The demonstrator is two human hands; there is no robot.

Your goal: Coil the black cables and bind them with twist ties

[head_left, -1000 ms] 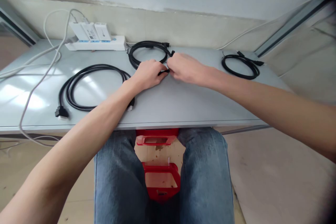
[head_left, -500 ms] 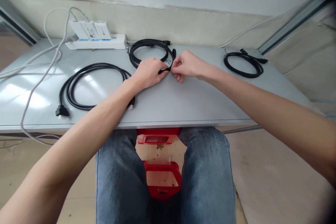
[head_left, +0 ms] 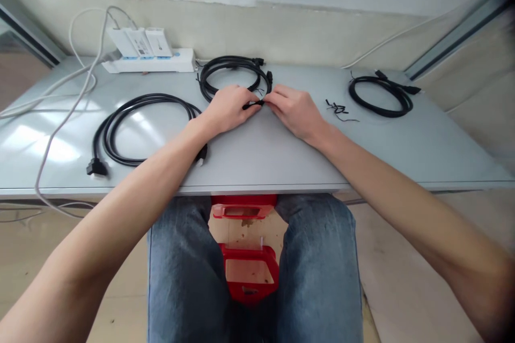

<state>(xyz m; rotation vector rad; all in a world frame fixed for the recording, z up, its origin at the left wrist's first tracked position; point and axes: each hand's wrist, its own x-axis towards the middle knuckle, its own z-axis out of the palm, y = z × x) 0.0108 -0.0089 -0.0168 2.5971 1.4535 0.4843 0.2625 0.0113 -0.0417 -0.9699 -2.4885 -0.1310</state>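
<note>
My left hand [head_left: 235, 107] rests on the near side of a coiled black cable [head_left: 208, 71], its thumb and fingers closed on the bundle. At the coil's near right edge, my right hand [head_left: 295, 110] pinches closely beside the left fingertips. What lies between the right fingertips is too small to make out; a thin dark tie end shows just above the left thumb. Two connector ends of this coil point right at its far side. A larger black cable coil [head_left: 155, 98], with a wide connector [head_left: 97, 168], lies left, partly behind my left forearm.
Several short black ties [head_left: 338, 109] lie right of my right hand. A third black cable coil [head_left: 380, 110] sits farther right. At the back left stands a white power strip [head_left: 153, 63] with plugged-in adapters [head_left: 139, 43] and white cords. Beneath the table's front edge is a red plastic stool [head_left: 249, 292].
My right forearm has dropped lower, uncovering the small black ties. My right fingers have turned from a curled pose to a pinch against the coil. The left hand stays in place.
</note>
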